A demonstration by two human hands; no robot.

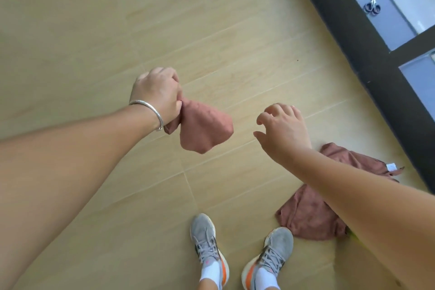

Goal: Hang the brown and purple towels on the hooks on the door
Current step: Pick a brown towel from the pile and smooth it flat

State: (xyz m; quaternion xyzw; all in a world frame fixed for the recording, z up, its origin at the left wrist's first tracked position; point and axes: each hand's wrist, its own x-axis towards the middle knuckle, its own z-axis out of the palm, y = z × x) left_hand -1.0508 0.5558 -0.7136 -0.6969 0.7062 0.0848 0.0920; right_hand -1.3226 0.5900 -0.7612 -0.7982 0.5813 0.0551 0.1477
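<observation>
Head view: left hand [157, 91] grip clamps brown towel [204, 128]; right hand [283, 130] fingers apart, arm hiding floor towel [313, 214].

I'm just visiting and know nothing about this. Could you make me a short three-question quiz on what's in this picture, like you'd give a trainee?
1. True or false: the left hand grips a brownish towel.
2. Where is the other towel? A) on the floor beside the right shoe B) on a hook
3. What lies on the ledge by the window, top right?

Key: 1 true. 2 A. 3 scissors. The right hand holds nothing.
</observation>
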